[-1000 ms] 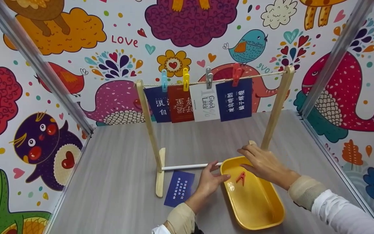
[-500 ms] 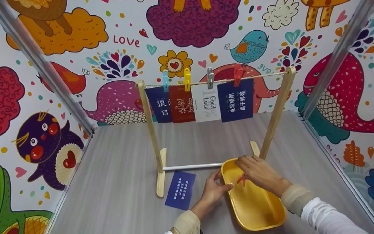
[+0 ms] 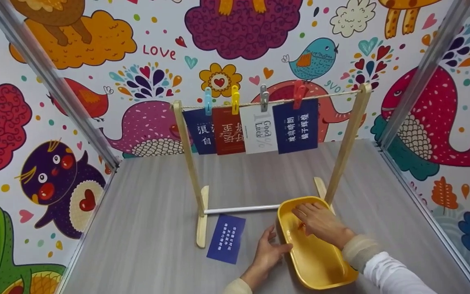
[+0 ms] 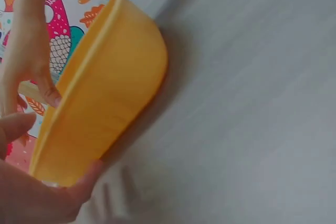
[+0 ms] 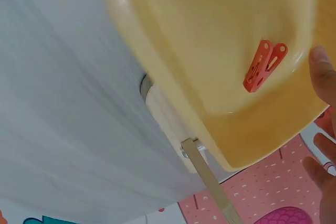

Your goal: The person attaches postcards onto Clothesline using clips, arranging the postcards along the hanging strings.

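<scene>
In the head view a yellow plastic basin (image 3: pixel 316 257) stands on the table in front of a wooden stand. My right hand (image 3: pixel 327 224) reaches over its right rim, fingers extended inside towards the far left corner. Below those fingers lies a red clothespin (image 5: pixel 262 69); the right wrist view shows it on the basin floor, apart from the visible thumb and fingers. My left hand (image 3: pixel 267 252) is at the basin's left side. Its thumb rests at the rim while the fingers spread outside the wall. The left wrist view shows this hand (image 4: pixel 42 192) beside the outer wall.
A string on the wooden stand (image 3: pixel 343 151) carries several cards, such as a white card (image 3: pixel 259 130), hung by blue, yellow, grey and red clothespins. One blue card (image 3: pixel 226 239) lies on the table (image 3: pixel 145 237), left of my left hand. Patterned walls (image 3: pixel 157 32) surround the table.
My right hand has lowered from the basin's far edge into it and now covers most of the red clothespin. My left hand has slid nearer along the left rim.
</scene>
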A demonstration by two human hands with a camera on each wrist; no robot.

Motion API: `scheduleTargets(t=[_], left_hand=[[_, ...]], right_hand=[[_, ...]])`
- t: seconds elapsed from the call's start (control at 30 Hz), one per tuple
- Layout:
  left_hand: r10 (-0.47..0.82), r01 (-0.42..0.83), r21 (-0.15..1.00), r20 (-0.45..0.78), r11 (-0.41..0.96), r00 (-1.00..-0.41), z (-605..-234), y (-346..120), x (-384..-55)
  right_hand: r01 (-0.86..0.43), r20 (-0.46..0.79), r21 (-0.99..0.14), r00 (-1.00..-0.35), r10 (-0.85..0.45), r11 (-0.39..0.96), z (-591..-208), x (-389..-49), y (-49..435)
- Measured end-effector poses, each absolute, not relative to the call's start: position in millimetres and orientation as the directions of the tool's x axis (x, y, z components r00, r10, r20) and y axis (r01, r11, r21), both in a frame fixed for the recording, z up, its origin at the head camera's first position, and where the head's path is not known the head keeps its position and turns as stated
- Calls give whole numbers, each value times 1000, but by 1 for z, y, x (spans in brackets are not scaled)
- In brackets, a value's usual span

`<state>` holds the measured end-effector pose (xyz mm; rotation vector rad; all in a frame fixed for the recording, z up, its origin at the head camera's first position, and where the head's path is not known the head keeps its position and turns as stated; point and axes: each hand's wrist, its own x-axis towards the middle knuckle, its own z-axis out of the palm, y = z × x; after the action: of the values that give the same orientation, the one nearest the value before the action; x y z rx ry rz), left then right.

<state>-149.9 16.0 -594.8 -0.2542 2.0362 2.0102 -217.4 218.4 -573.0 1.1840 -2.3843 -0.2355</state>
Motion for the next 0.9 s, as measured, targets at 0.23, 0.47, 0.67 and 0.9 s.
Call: scheduleTargets(t=[0.23, 0.47, 0.67, 0.9], left_hand=[[39, -305, 952, -306, 25, -951, -605, 23, -150], [39, -334, 942, -334, 11, -942, -609, 24, -150], [71, -354, 931, -348, -87, -935, -611, 26, -149], [94, -374, 917, -364, -139, -927, -616, 28, -148]], right_hand=[[-710, 292, 304, -565, -772, 635, -580, -224, 210], [-692, 262, 261, -621, -739, 673, -584, -231, 210], [-705, 292, 216, -614, -734, 675, -593, -233, 211], [-651, 290, 265, -649, -703, 711, -599, -235, 212]])
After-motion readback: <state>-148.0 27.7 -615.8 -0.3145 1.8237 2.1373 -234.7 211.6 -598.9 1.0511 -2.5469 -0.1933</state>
